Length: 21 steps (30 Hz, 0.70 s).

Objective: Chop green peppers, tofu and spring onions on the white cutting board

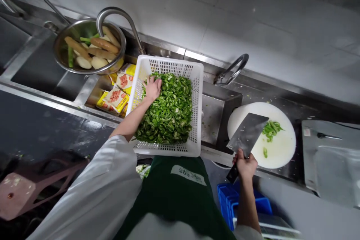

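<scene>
L hand (152,88) spread on chopped peppers (171,110), prob. light, slippery, scoop | R hand (246,165) gripping cleaver (248,133), likely heavy, hold by handle (233,174)

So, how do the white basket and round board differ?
The basket is rectangular; the board is round. The basket has slotted walls; the board is flat and solid. The basket holds a large heap of cut greens, the board a small pile. Both are white.
</scene>
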{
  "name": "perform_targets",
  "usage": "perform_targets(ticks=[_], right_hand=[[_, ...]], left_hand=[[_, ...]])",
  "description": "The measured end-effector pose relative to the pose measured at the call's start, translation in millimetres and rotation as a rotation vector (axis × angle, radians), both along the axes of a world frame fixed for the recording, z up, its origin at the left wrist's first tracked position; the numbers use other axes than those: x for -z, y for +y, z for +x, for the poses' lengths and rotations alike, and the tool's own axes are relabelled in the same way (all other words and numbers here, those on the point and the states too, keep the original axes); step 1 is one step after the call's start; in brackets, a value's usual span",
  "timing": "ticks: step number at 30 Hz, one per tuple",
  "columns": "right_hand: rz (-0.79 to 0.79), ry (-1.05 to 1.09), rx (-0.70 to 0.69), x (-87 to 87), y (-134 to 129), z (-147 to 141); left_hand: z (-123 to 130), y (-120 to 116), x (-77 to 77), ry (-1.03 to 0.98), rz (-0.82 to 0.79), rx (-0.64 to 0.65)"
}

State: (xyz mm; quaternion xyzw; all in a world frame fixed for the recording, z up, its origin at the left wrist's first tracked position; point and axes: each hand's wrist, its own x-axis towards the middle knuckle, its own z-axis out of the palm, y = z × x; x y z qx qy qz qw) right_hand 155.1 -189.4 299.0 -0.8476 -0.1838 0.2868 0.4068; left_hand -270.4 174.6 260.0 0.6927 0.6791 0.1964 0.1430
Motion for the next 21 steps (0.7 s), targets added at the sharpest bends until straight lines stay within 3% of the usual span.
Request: perform_targets(ticks=[4,8,12,14,16,18,21], right_hand=[[-0.058,-0.02,0.036,2.0,-11.6,8.8],[-0.162,-0.107,0.06,3.7,-25.6,21.8],[-0.303,-0.314,0.016,-0.5,-46.0,46.3],[-0.414,-0.463,-0.011,-3.0,-58.5,68.4],[-0.55,-0.606,-0.035,-4.9,-70.1,96.8],[-0.69,-0.705,-0.062,-8.3,-78.6,127.5],[-0.834,-0.698,-0.162,-17.8,-82.0,170.9]], left_hand=[[-29.0,-18.7,-19.3,-0.109,0.012,0.097],[-48.9,-76.4,-20.1,-0.069,-0.019,0.262],[-41.2,-138.3,-13.8,-0.05,-0.147,0.308],[-28.8,-159.3,-17.4,-0.055,-0.119,0.278],[-8.9,-173.7,-30.6,-0.081,-0.044,0.281],[21.6,-185.7,-53.3,-0.159,0.002,0.345],[88.4,-206.6,-93.0,-0.325,0.078,0.477]])
